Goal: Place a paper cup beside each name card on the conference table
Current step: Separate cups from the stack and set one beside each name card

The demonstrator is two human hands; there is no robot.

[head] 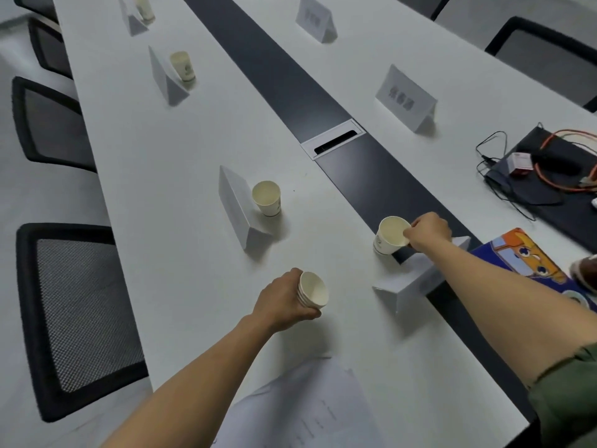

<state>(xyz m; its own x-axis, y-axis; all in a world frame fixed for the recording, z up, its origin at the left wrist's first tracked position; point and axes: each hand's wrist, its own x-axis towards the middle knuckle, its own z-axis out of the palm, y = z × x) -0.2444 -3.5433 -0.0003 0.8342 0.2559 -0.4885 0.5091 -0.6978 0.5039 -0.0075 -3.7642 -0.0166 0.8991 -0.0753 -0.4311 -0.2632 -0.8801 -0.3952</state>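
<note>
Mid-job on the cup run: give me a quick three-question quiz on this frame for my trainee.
1. True or false: the left hand holds only a single cup.
2. Where does the right hand pinch its paper cup? A) base B) rim C) side wall
3. How many cups stand free of any hand beside name cards along the left side of the table?

Key:
1. False: it grips a stack of cups.
2. B.
3. Three: the near cup, the middle cup and the far cup.
</note>
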